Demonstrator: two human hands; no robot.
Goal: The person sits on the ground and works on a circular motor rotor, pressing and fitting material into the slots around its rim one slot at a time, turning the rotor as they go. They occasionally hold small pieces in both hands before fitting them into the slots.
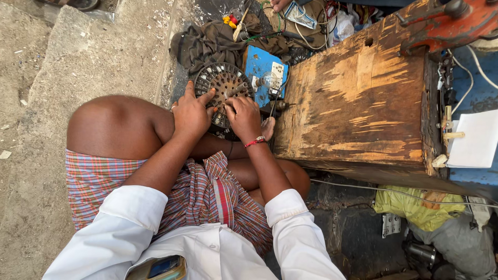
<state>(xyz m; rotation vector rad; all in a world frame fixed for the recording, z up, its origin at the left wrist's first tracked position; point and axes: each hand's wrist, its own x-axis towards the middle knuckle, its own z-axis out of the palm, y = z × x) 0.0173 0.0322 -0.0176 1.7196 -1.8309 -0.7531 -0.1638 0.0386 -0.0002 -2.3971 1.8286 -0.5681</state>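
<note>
A round, slotted metal motor core (224, 85) rests on the ground in front of my crossed legs. My left hand (192, 113) lies on its lower left rim, fingers spread over the slots. My right hand (244, 116) presses on its lower right part, fingers curled onto the metal, a red thread band at the wrist. Whether either hand pinches a wire is hidden by the fingers.
A blue switchboard (263, 72) with a socket lies just right of the core. A worn wooden box (358, 98) stands to the right, with red machinery (446, 23) on it. Dark cloth (207, 44), wires and another person's hand (280, 4) are at the top. Concrete slab to the left.
</note>
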